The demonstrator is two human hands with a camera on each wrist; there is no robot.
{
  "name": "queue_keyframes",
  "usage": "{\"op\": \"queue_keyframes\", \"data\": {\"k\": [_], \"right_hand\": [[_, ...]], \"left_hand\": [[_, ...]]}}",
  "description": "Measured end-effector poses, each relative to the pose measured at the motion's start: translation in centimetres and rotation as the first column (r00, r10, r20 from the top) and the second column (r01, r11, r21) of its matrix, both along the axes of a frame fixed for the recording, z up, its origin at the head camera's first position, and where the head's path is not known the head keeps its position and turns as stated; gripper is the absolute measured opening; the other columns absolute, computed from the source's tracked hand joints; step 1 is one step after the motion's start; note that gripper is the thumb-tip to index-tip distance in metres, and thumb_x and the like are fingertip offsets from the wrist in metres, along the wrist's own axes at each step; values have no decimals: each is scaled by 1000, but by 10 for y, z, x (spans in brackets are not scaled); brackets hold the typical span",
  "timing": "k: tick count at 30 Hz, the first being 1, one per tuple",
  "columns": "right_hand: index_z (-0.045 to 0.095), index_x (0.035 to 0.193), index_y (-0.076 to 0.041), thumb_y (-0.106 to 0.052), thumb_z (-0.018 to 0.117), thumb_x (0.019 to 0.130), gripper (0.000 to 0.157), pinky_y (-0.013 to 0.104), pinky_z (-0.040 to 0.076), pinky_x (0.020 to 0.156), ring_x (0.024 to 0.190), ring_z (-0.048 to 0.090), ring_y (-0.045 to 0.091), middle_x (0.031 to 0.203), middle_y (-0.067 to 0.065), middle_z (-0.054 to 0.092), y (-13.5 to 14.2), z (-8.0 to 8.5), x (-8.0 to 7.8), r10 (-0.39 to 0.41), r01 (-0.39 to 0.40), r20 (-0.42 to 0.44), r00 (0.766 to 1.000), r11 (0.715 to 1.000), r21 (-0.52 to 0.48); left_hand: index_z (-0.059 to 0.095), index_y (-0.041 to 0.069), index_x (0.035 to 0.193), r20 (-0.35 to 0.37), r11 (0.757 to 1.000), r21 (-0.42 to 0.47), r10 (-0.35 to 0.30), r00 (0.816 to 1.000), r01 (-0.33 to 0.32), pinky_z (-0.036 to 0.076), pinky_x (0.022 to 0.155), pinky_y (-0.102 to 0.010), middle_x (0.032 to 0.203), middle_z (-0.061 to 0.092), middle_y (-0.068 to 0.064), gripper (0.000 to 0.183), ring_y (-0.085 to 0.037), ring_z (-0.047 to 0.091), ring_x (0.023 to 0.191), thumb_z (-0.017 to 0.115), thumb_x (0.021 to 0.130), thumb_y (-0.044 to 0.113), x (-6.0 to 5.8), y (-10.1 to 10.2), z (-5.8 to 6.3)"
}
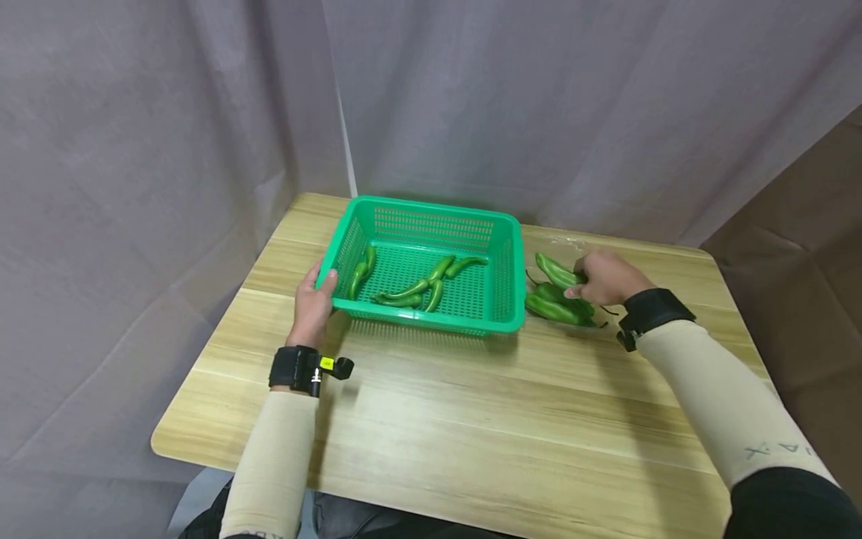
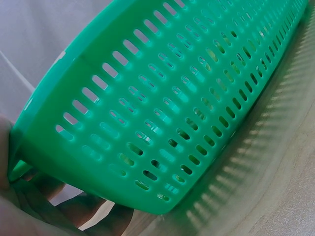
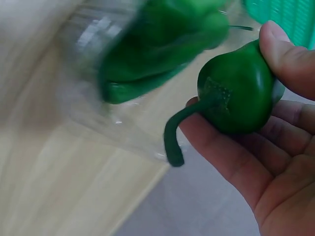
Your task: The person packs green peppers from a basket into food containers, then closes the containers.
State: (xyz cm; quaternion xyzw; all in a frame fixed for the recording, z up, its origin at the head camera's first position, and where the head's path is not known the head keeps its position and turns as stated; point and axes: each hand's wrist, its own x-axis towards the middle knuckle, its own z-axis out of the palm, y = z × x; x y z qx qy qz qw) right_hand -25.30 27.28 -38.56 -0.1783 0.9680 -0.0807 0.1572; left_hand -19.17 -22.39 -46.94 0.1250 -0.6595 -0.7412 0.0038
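A green plastic basket (image 1: 431,318) with slotted walls stands on the table, with several slim green chili peppers (image 1: 411,288) on its floor. My left hand (image 1: 312,308) grips its near left corner, thumb over the rim and the other fingers against the outside. To the right of the basket, my right hand (image 1: 611,280) pinches a larger green pepper (image 3: 241,88) between thumb and fingers, its curved stem pointing away from the palm. Close beside it, more green peppers (image 1: 555,308) lie on clear plastic wrap (image 3: 91,44).
The wooden table (image 1: 431,419) has rounded corners and stands against a grey curtain (image 1: 539,112) at the back. Brown cloth (image 1: 801,254) hangs along the right side.
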Motion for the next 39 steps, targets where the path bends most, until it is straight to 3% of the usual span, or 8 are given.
{"op": "queue_keyframes", "data": {"k": [12, 14, 17, 20, 23, 32, 39], "right_hand": [[69, 88, -1, -26, 80, 91, 27, 39, 47, 65, 72, 56, 24, 78, 9, 64, 4, -17, 9, -15, 15, -13, 1000, 1000, 22], [70, 93, 2, -26, 80, 91, 31, 42, 51, 68, 76, 60, 27, 83, 13, 67, 4, -19, 9, -38, 38, -4, 999, 999, 32], [68, 112, 10, -28, 79, 92, 45, 53, 57, 81, 94, 68, 41, 105, 27, 72, 5, -19, 8, -74, 73, 22, 997, 996, 44], [61, 129, 15, -31, 77, 94, 61, 63, 56, 94, 114, 64, 53, 126, 37, 65, 7, -20, 5, -86, 84, 41, 995, 995, 61], [58, 135, 16, -33, 76, 95, 66, 64, 55, 96, 117, 63, 54, 130, 38, 64, 7, -18, 5, -79, 76, 52, 995, 995, 59], [67, 126, 8, -21, 71, 98, 41, 60, 58, 88, 108, 68, 49, 117, 32, 71, 7, -16, 2, -39, 39, 7, 999, 999, -8], [70, 122, 7, -20, 73, 96, 37, 60, 58, 89, 106, 69, 48, 113, 31, 73, 4, -16, 3, -39, 39, -13, 999, 999, -2]], "left_hand": [[32, 15, 165, 6, 1000, 6, 5, 1000, -6, 43, 123, -44, 164, 42, -13, 56, -30, 48, 145, 46, 112, 27, -1, 0, -2], [31, 15, 165, 6, 1000, 4, 8, 1000, -8, 43, 123, -44, 164, 42, -12, 56, -29, 48, 146, 46, 112, 27, -1, 0, -3], [31, 15, 165, 5, 1000, 2, 15, 1000, -15, 44, 123, -44, 165, 41, -12, 56, -30, 48, 146, 46, 112, 28, -2, -1, -4], [32, 17, 165, 8, 1000, 7, 15, 1000, -15, 44, 122, -44, 165, 41, -11, 56, -30, 48, 145, 47, 112, 27, -3, -1, -4], [32, 17, 165, 9, 1000, 10, 8, 1000, -9, 44, 122, -44, 165, 42, -11, 56, -30, 48, 145, 47, 112, 27, -3, -2, -4], [33, 17, 164, 4, 1000, 7, 1, 1000, -1, 48, 119, -44, 161, 45, -12, 55, -30, 52, 141, 46, 112, 28, -1, -1, -3], [32, 16, 164, 0, 1000, 2, -1, 1000, 1, 47, 120, -45, 161, 45, -13, 56, -31, 51, 142, 45, 112, 29, 0, 0, -1]]}}
